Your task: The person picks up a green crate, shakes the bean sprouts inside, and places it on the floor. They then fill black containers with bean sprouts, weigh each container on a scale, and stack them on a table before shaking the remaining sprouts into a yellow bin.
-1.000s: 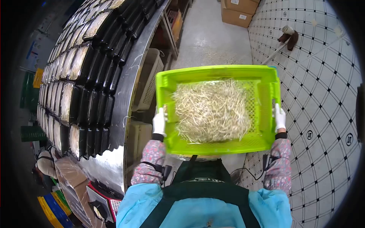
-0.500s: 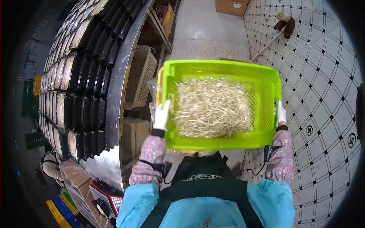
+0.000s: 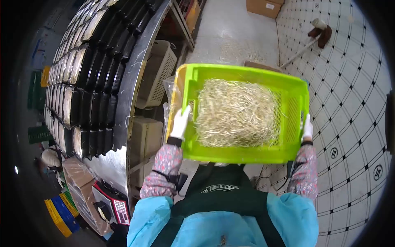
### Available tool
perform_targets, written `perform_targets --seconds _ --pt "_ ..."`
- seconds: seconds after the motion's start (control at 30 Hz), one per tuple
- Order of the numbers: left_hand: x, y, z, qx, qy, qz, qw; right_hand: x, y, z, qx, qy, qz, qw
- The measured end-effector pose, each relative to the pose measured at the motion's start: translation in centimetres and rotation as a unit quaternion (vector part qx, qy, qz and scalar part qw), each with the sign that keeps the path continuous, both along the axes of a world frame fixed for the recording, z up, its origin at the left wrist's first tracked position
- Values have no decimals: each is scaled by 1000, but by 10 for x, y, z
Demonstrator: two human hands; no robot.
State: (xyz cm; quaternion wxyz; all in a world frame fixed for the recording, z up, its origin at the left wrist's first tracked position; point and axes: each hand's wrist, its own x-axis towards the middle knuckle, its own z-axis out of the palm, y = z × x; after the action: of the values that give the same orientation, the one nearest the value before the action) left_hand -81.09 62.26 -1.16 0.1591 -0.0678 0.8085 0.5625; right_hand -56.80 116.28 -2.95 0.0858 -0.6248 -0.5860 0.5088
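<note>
A bright green plastic basket (image 3: 234, 155) with perforated sides is held up in front of my apron. Inside lies a heap of pale, dry, straw-like strands (image 3: 236, 113), somewhat blurred. My left hand (image 3: 180, 123), in a white glove, grips the basket's left end at its handle opening. At the right end, my right hand (image 3: 307, 128), gloved too, is closed on the handle, with its fingers partly hidden by the wall. A yellow container edge (image 3: 176, 96) shows beneath the basket's left side.
Stacks of black trays (image 3: 92, 101) with pale contents fill the metal table (image 3: 131, 78) on the left. Below it are a cream basket (image 3: 158, 78) and a beige bin (image 3: 145, 138). A red scale (image 3: 117, 206) stands lower left. A cardboard box (image 3: 265, 7) sits at the back near the tiled surface (image 3: 345, 99).
The basket, still in both hands, sits slightly further right in view and is tilted a little more clockwise. The strands have shifted within it. The surroundings have moved slightly as my head turned.
</note>
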Motion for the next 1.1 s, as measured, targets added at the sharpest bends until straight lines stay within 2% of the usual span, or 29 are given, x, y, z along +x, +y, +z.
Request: perform_targets --seconds 0.07,0.1,0.13,0.17,0.2,0.27,0.3,0.33,0.37,0.4,0.43,0.47,0.53,0.6,0.67,0.73,0.77,0.8,0.83,0.87,0.9,0.97,1.03,1.07,1.1 --pt "39 -19 12 75 5 43 996 28 -25 -4 18 18 -68 997" --pt "43 -63 -29 65 -58 71 994 16 -69 21 15 15 -95 995" --pt "39 -61 15 147 -144 198 959 16 -97 21 26 4 -47 999" --pt "30 -88 11 157 -155 272 936 8 -124 14 35 48 -9 998" --pt "18 -101 20 115 -126 311 935 -3 -140 12 13 -4 52 999" --pt "-10 -123 12 45 -92 302 948 -33 -154 11 10 104 143 984" --pt "-25 -98 28 39 -131 291 947 -52 -138 17 -42 78 103 991" --pt "-37 -83 17 -5 -124 238 963 -62 -110 24 -91 49 65 993" --pt "-38 -72 -13 -33 -39 128 990 -62 -90 28 -99 40 20 994" --pt "-20 -41 -10 -29 5 82 996 -62 -64 31 -101 33 -25 994" --pt "-5 -31 -35 21 -8 61 998 -39 -28 9 -56 22 -40 997" --pt "11 -19 -38 -46 38 23 998 -17 -2 -7 -6 10 -55 998" --pt "34 -35 -22 30 -31 21 999 -11 -37 33 33 -16 -51 998" --pt "22 -79 -34 163 -150 216 951 -24 -90 36 63 -49 -7 997" --pt "4 -123 -26 112 -152 263 946 -33 -143 37 43 11 79 996" --pt "-5 -125 -18 88 -130 260 953 -41 -150 43 27 64 86 994" --pt "-6 -66 38 101 -170 278 940 -40 -132 46 2 61 38 997" --pt "-6 -90 -45 26 -110 178 978 -35 -101 46 -22 62 -7 998" --pt "6 -57 -51 38 -94 163 981 -23 -73 43 -11 41 -53 998" --pt "21 -38 -79 -22 33 97 994 -11 -48 42 5 22 -97 995" --pt "35 -8 -37 25 -73 93 993 4 -31 44 39 18 -109 993" --pt "49 -9 -37 106 -127 142 976 16 -33 59 89 -4 -121 989" --pt "44 -48 -31 140 -188 231 944 -6 -91 75 86 -2 -107 991" --pt "29 -68 -25 140 -217 282 924 -6 -111 65 60 -32 -48 997" --pt "18 -76 -8 177 -181 314 915 -12 -138 55 61 2 -31 998"
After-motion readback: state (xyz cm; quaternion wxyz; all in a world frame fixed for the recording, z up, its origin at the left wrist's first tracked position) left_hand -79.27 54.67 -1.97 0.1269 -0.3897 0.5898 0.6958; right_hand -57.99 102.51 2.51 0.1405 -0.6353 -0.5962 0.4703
